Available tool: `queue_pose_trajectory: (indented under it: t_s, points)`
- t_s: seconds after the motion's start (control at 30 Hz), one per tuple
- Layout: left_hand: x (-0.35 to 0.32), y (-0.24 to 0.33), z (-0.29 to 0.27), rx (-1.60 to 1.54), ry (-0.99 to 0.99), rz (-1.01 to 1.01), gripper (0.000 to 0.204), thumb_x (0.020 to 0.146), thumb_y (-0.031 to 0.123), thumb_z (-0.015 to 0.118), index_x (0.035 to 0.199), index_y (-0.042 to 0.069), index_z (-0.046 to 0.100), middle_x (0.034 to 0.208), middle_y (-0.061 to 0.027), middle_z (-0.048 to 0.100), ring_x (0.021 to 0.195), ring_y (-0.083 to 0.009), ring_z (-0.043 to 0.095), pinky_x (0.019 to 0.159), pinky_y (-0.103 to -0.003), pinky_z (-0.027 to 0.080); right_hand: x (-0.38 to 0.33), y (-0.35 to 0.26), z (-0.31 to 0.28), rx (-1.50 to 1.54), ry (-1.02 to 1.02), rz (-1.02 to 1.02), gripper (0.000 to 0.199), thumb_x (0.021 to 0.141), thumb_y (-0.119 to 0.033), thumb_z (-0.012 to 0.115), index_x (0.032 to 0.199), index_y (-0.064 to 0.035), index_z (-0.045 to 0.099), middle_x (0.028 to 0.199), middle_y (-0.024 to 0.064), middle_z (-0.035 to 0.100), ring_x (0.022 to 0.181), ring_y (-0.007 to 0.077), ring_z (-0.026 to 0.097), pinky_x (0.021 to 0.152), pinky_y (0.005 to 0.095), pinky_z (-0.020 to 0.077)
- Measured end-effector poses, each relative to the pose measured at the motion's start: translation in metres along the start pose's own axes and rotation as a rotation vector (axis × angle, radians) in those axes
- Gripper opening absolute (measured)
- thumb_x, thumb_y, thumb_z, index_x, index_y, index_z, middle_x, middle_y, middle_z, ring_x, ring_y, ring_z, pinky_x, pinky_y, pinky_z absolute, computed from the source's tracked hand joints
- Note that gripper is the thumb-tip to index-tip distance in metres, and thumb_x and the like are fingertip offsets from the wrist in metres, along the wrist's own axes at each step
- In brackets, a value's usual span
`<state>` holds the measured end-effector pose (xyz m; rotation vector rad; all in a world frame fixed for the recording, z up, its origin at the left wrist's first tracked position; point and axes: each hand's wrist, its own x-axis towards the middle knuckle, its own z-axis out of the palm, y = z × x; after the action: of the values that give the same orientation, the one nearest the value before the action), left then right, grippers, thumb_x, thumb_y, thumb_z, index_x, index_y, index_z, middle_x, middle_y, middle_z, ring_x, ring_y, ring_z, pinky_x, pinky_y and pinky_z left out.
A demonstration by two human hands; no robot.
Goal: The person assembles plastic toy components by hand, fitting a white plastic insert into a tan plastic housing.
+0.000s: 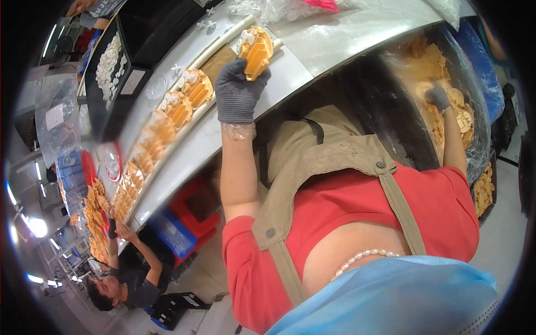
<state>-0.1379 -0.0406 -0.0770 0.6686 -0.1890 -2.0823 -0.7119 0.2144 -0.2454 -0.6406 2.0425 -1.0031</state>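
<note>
My left hand [240, 96], in a grey knit glove, is closed round an orange moulded plastic part [259, 54] above the white worktop. A whitish piece sits at that part's upper left edge. On my right, my gloved right hand [438, 97] reaches into a bag-lined bin, over a heap of orange plastic parts [460, 117]. Its fingers are smeared and partly lost among the parts, so what they grip cannot be made out. Beside my left hand, a row of similar orange parts [177, 109] with whitish pieces lies along a rail-edged track.
A black bin with small white pieces [110, 67] stands across the worktop. Clear bags [312, 12] lie at the far edge. At the track's left end, a co-worker [125, 279] handles parts beside an orange heap [96, 215]. Red and blue crates [192, 215] stand below the worktop.
</note>
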Motion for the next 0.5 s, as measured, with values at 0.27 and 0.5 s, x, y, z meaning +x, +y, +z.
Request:
queue_pose_trajectory:
  t_s: [0.27, 0.5]
  points:
    - [-0.035, -0.018, 0.014, 0.05, -0.09, 0.026, 0.04, 0.074, 0.0, 0.055, 0.113, -0.005, 0.046, 0.112, -0.0159, 0.05, 0.109, -0.0314, 0.047, 0.098, -0.047, 0.035, -0.016, -0.079, -0.041, -0.791, 0.115, -0.204, 0.028, 0.074, -0.023, 0.07, 0.085, 0.0016, 0.064, 0.065, -0.0008, 0.055, 0.055, 0.0095, 0.045, 0.052, 0.0234, 0.0344]
    - [-0.055, -0.031, 0.012, -0.09, -0.278, -0.057, 0.037, 0.084, 0.012, 0.053, 0.119, 0.0, 0.047, 0.12, -0.0143, 0.05, 0.113, -0.0302, 0.047, 0.101, -0.046, 0.036, -0.102, -0.218, 0.106, 0.404, -0.395, -0.332, 0.036, 0.091, -0.027, 0.055, 0.111, 0.0026, 0.055, 0.098, 0.0048, 0.061, 0.086, 0.0101, 0.058, 0.076, 0.025, 0.0479]
